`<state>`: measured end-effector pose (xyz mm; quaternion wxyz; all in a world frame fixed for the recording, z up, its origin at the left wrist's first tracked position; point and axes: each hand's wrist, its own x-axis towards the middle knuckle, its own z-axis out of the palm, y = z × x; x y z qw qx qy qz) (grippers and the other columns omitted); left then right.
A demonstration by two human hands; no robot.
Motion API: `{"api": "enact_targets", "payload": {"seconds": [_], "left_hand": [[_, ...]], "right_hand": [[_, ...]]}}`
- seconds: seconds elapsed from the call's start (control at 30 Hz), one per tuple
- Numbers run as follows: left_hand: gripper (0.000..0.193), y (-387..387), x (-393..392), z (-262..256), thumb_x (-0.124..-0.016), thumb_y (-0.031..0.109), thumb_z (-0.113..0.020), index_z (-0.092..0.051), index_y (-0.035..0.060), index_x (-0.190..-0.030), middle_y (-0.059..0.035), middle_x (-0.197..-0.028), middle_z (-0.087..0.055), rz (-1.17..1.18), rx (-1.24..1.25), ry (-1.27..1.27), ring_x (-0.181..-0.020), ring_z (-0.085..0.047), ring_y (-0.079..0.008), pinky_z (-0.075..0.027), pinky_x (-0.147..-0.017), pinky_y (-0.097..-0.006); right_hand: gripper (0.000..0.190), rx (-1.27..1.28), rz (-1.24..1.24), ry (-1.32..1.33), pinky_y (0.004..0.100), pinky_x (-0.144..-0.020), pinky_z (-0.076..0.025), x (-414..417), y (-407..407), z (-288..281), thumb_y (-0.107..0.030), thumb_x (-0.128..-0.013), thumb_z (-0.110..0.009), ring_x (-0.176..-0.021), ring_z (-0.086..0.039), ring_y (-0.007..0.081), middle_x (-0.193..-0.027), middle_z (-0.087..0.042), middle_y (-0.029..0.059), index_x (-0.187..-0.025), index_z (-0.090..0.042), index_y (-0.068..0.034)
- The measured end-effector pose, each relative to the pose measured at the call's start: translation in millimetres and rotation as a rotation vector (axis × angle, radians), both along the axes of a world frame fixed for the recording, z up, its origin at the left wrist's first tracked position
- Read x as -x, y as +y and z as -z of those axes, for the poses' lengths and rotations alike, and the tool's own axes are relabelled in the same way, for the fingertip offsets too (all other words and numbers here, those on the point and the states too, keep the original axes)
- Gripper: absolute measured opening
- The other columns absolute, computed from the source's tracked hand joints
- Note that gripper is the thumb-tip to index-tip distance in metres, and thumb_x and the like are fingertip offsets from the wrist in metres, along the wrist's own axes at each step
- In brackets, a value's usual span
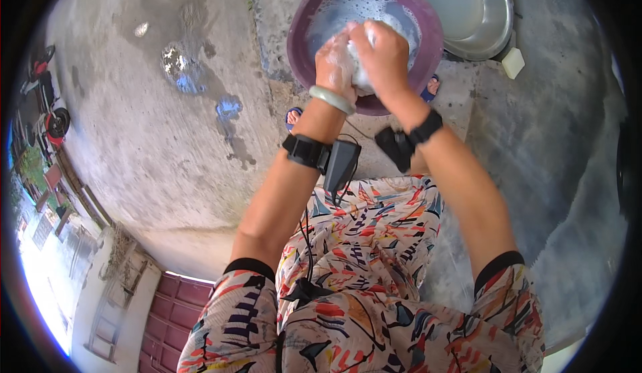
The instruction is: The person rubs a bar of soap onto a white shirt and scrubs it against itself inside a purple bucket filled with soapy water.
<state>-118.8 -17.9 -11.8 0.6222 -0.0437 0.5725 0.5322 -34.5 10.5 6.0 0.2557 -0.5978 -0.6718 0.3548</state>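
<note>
A purple plastic basin [431, 27] of foamy, bubbly water sits in front of me. Over its near part, both my hands are wet with suds and close together. A wet, whitish cloth [362, 72] covered in lather is bunched between them. My left hand [335, 62], below a pale bangle, presses on it from the left. From the right, my right hand [383, 54] grips it with curled fingers. The far side of the cloth is hidden by my fingers and foam.
A metal basin [494, 27] of cloudy water stands right of the purple one. Beside it is a pale block [513, 63]. My sandalled feet are just under the purple rim. Puddles [229, 108] wet the concrete at left; a red motorbike [56, 122] stands farther off.
</note>
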Motion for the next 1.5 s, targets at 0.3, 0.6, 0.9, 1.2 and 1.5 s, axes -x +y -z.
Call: {"api": "enact_targets", "payload": {"seconds": [0.3,0.6,0.9,1.2,1.5], "left_hand": [[0.018,-15.3,2.6,42.6,-0.095,0.021,-0.054,-0.062,0.0051,-0.099,-0.0062,-0.084,-0.063,0.109,-0.283,0.029,-0.071,-0.061,-0.0191,-0.050,-0.060,-0.0310],[0.020,-11.6,-1.7,32.6,-0.096,0.016,-0.055,-0.060,0.0008,-0.108,-0.0076,-0.089,-0.063,-0.120,-0.193,-0.327,-0.076,-0.063,-0.0175,-0.052,-0.064,-0.0307],[0.049,4.4,14.7,-28.3,-0.097,0.050,-0.048,-0.061,0.0031,-0.098,-0.0031,-0.077,-0.061,0.411,-0.144,-0.045,-0.059,-0.055,-0.0112,-0.043,-0.048,-0.0249],[0.046,1.7,41.0,-4.4,-0.097,0.051,-0.048,-0.062,0.0069,-0.102,-0.0046,-0.092,-0.062,0.480,-0.354,0.207,-0.084,-0.056,-0.0132,-0.046,-0.075,-0.0271],[0.062,-26.2,32.4,12.0,-0.068,0.024,-0.082,-0.057,0.0123,-0.124,-0.0111,-0.109,-0.060,0.814,-0.589,1.013,-0.102,-0.057,-0.0280,-0.045,-0.088,-0.0380]], "right_hand": [[0.035,-0.110,0.005,0.089,0.0384,-0.054,-0.041,5.6,-8.2,5.5,-0.026,-0.088,-0.063,-0.053,-0.047,0.0316,-0.060,-0.050,0.0196,-0.066,-0.055,0.001],[0.028,-0.099,-0.007,0.070,0.0414,-0.063,-0.047,0.7,-19.8,-8.0,-0.029,-0.084,-0.064,-0.063,-0.059,0.0340,-0.067,-0.057,0.0143,-0.069,-0.059,-0.005],[0.046,0.341,0.159,0.104,0.0360,-0.061,-0.046,-44.1,24.6,20.5,-0.049,-0.080,-0.070,-0.065,-0.059,0.0208,-0.070,-0.062,0.0111,-0.075,-0.064,-0.003],[0.041,0.640,-0.265,0.138,0.0246,-0.067,-0.051,-57.3,34.7,-61.8,-0.018,-0.078,-0.075,-0.078,-0.065,0.0127,-0.093,-0.069,0.0099,-0.110,-0.063,0.004],[0.044,0.858,0.086,0.674,0.0282,-0.085,-0.051,-78.6,28.0,-69.3,-0.005,-0.081,-0.065,-0.093,-0.064,0.0185,-0.108,-0.064,0.0119,-0.122,-0.052,0.006]]}}
